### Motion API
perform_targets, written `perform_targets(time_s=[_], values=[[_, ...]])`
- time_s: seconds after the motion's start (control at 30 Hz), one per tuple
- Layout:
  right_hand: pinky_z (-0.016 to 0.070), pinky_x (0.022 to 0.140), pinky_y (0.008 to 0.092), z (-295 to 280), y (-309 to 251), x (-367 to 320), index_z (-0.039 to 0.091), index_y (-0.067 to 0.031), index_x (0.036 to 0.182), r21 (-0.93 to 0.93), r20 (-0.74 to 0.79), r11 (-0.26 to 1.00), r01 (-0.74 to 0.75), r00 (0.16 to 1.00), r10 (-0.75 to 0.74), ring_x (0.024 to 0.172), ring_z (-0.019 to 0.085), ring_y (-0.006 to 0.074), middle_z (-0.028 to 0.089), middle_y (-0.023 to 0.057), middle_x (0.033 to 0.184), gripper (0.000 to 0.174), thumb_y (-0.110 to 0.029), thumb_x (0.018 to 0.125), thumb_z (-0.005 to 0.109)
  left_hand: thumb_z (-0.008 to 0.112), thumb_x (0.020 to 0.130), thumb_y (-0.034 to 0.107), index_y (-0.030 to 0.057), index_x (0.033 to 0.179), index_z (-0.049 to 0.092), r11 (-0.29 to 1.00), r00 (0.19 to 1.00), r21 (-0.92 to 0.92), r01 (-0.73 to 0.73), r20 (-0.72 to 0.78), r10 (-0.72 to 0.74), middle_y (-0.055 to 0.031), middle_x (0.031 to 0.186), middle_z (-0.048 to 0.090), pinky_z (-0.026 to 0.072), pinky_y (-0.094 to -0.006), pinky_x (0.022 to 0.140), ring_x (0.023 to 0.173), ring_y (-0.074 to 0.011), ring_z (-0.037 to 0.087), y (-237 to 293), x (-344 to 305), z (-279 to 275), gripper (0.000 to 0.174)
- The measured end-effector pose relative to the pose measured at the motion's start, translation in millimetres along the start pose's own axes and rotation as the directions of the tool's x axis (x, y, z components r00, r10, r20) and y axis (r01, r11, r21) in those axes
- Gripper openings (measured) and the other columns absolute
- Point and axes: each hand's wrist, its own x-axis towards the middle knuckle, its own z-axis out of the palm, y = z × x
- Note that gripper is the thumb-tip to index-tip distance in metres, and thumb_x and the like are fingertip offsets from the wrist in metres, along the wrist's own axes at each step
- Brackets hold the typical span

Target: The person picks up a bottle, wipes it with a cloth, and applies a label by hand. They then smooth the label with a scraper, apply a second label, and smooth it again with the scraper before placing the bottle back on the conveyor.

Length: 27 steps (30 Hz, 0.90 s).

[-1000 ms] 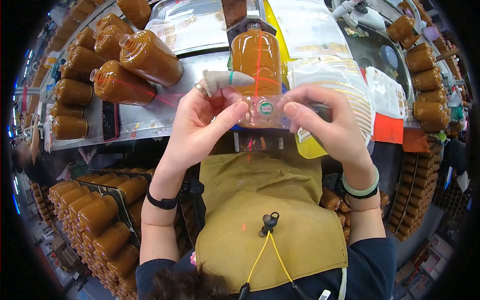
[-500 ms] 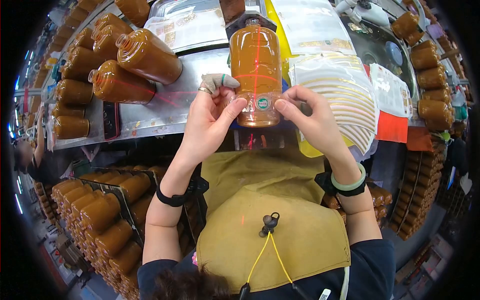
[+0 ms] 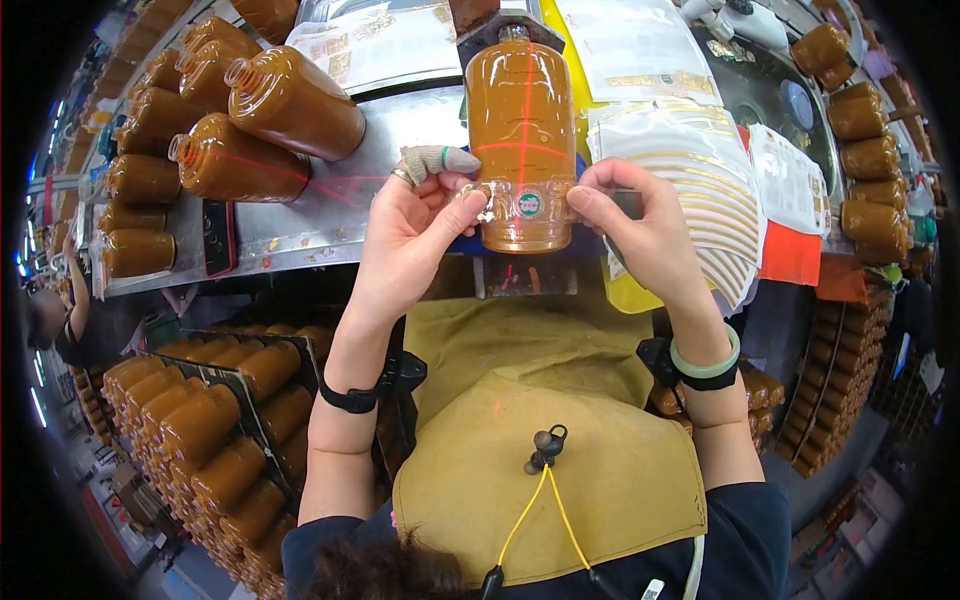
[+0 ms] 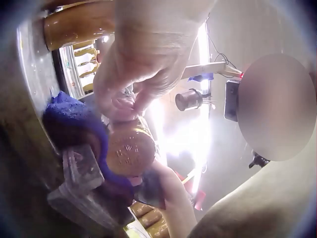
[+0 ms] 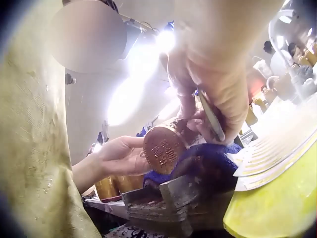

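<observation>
A brown bottle (image 3: 522, 110) lies on its side in front of me, neck away, its embossed base (image 5: 163, 148) visible in the wrist views. Across its lower part stretches a clear film strip (image 3: 505, 200) with a round green emblem (image 3: 528, 204). My left hand (image 3: 405, 240) pinches the film's left end between thumb and fingers; a knit cover (image 3: 432, 160) sheathes one finger. At the right end, my right hand (image 3: 645, 230) pinches the film beside the bottle. A flat blade-like tool (image 5: 212, 116) is tucked among the right fingers.
Several brown bottles (image 3: 297, 105) stand at left on the metal table (image 3: 330, 225), near a dark phone-like object (image 3: 221, 238). Fanned white sheets with gold strips (image 3: 680, 170) lie at right. Blue cloth (image 5: 210, 153) lines the bottle's support. Stacked bottles (image 3: 190, 430) fill racks below.
Both hands have brought the film down from in front of the bottle onto its lower surface, with the emblem now lying over it. The bottle stays in its support.
</observation>
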Motion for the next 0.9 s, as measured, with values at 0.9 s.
perform_targets(time_s=[0.9], values=[[0.0465,0.08,0.0248,-0.2,-1.8,-1.6,0.067,-0.0011,0.095,0.005,0.032,1.0,-0.008,0.999,0.008,0.086,0.057,0.0059,0.065,-0.002,0.087,0.015,-0.016,0.096,0.07,0.068,0.098,0.004,-0.0005,0.127,0.058,1.0,0.999,-0.006,-0.001,-0.042,0.0,-0.0003,0.1,0.061,0.0501,-0.0255,0.079,0.089,-0.0085,0.058,7.0,-2.7,3.0,0.03]])
